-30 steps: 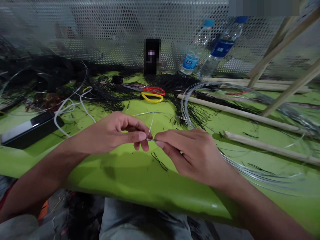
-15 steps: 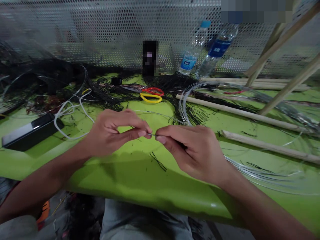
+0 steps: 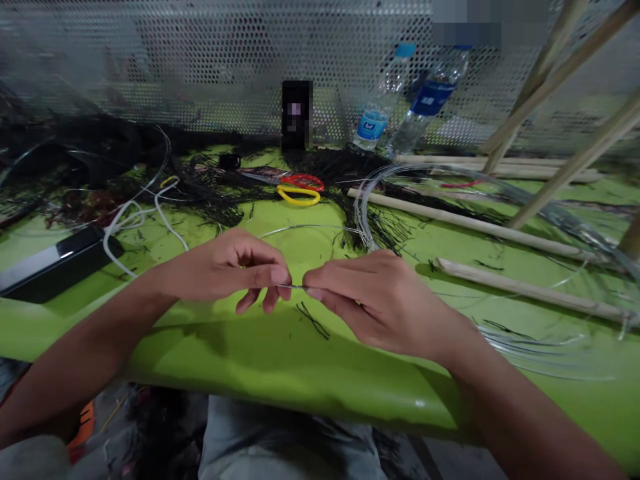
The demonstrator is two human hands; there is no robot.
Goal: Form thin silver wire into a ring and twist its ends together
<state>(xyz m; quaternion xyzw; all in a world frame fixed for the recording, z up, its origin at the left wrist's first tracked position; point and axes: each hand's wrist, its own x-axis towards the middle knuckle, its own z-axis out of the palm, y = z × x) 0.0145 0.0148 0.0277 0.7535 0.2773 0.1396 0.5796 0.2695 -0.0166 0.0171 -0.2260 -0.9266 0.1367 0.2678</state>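
Note:
My left hand [image 3: 225, 270] and my right hand [image 3: 380, 300] meet over the green table [image 3: 280, 360], fingertips almost touching. Both pinch a thin silvery wire [image 3: 295, 287] that spans the small gap between thumb and forefinger of each hand. A loop of the same wire [image 3: 305, 228] arcs behind the hands toward a large wire coil [image 3: 367, 200] on the right. A few black thread scraps [image 3: 313, 320] lie just under the hands.
Black netting [image 3: 210, 187] is heaped along the back, with red and yellow scissors [image 3: 300, 188] on it. Wooden sticks [image 3: 520, 290] lie at the right. Two water bottles [image 3: 400, 100] lean on the perforated screen. A black box [image 3: 50, 263] and white cable [image 3: 135, 217] sit left.
The short wire end that stood up between my fingertips a second ago no longer shows. My left fingers have shifted their grip, and both hands stay together at the same spot.

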